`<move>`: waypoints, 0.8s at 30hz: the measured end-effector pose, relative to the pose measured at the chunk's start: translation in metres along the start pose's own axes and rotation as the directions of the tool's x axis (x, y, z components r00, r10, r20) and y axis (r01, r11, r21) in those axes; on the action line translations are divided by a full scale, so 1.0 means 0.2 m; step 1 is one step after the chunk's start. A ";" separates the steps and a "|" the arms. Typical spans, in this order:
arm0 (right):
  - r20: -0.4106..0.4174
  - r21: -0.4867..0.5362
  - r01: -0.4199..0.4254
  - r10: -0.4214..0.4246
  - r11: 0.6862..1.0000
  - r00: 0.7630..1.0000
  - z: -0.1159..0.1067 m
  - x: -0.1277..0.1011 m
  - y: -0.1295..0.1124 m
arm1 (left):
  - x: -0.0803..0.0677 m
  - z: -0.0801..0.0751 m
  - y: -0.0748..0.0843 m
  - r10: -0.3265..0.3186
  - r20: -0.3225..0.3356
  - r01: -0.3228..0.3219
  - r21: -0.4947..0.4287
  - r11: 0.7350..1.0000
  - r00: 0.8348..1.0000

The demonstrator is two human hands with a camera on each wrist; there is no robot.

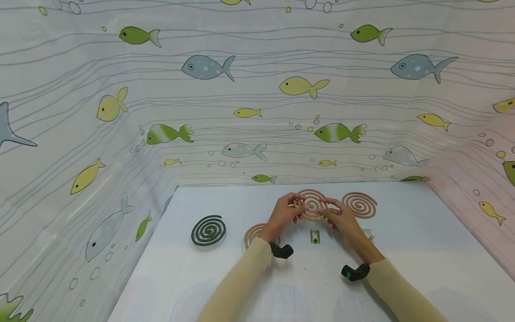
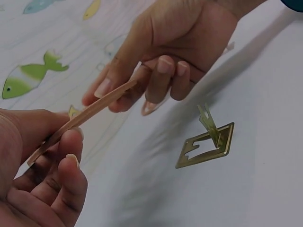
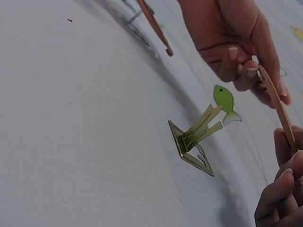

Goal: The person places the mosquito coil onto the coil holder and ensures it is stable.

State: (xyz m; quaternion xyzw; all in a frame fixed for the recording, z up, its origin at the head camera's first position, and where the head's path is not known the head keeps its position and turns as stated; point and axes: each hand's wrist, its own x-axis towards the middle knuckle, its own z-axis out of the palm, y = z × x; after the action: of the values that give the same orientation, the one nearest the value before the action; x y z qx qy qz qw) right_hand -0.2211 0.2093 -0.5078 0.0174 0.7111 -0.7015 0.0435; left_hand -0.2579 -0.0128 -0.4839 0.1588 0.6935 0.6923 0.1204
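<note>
Both hands pinch one brown mosquito coil (image 1: 312, 206) between them, lifted above the table. My left hand (image 1: 284, 212) grips its left edge, thumb on one face and fingers behind. The right hand (image 1: 339, 218) pinches the opposite edge. Seen from the left wrist, the coil (image 2: 87, 112) is nearly edge-on, tilted between the two sets of fingers. Beneath the hands, a small brass-coloured metal stand (image 3: 196, 137) rests on the table with its forked prong bent up.
A dark green coil (image 1: 208, 230) is at the left. Another brown coil (image 1: 251, 235) is partly hidden behind the left wrist, and a third brown one (image 1: 359, 205) is at the back right. A second metal stand (image 1: 368, 234) sits beside the right forearm. Fish-patterned sheeting (image 1: 249, 129) walls the table.
</note>
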 end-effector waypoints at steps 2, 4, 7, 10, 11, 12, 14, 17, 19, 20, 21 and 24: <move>0.003 -0.010 0.007 -0.007 1.000 1.000 0.00 -0.01 0.00 | -0.01 0.00 0.01 0.005 0.011 -0.006 0.018 1.000 1.000; 0.014 -0.023 0.018 -0.018 1.000 1.000 0.00 -0.02 -0.01 | -0.02 0.00 0.01 0.007 0.019 -0.008 0.039 0.999 1.000; 0.024 -0.037 0.037 -0.036 0.999 0.999 0.00 -0.03 0.00 | -0.04 0.00 0.01 0.002 0.028 -0.003 0.068 0.998 1.000; 0.033 -0.039 0.049 -0.048 0.998 0.998 0.00 -0.05 0.00 | -0.06 -0.01 0.02 -0.012 0.035 0.009 0.079 0.997 0.999; 0.033 -0.037 0.048 -0.046 0.998 0.998 0.00 -0.05 0.00 | -0.06 -0.01 0.02 -0.014 0.040 0.010 0.084 0.996 0.999; 0.035 -0.035 0.047 -0.046 0.998 0.998 0.00 -0.06 0.00 | -0.07 -0.01 0.02 -0.015 0.041 0.011 0.090 0.996 0.999; 0.038 -0.031 0.045 -0.044 0.999 0.998 0.00 -0.07 0.00 | -0.08 -0.01 0.02 -0.014 0.045 0.010 0.099 0.995 0.999; 0.045 -0.040 0.049 -0.047 0.998 0.998 0.00 -0.08 0.00 | -0.09 0.00 0.01 -0.006 0.048 0.000 0.118 0.993 0.999; 0.049 -0.051 0.046 -0.043 0.998 0.998 0.00 -0.09 0.00 | -0.10 -0.01 0.01 -0.008 0.056 0.001 0.120 0.993 0.998; 0.051 -0.057 0.044 -0.041 0.997 0.998 -0.01 -0.10 0.00 | -0.11 -0.01 0.01 -0.007 0.061 0.000 0.123 0.992 0.998; 0.049 -0.061 0.040 -0.037 0.997 0.998 0.00 -0.10 0.00 | -0.11 -0.01 0.01 -0.009 0.067 0.001 0.121 0.993 0.998; 0.042 -0.066 0.018 -0.015 0.998 0.999 0.00 -0.12 -0.01 | -0.12 -0.01 0.02 -0.013 0.089 0.002 0.129 0.992 0.996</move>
State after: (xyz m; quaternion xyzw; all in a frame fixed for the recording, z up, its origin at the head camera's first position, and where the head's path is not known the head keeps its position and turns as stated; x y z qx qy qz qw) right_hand -0.1979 0.2102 -0.5044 -0.0044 0.7332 -0.6779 0.0529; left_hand -0.2370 -0.0243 -0.4815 0.1943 0.7313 0.6378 0.1434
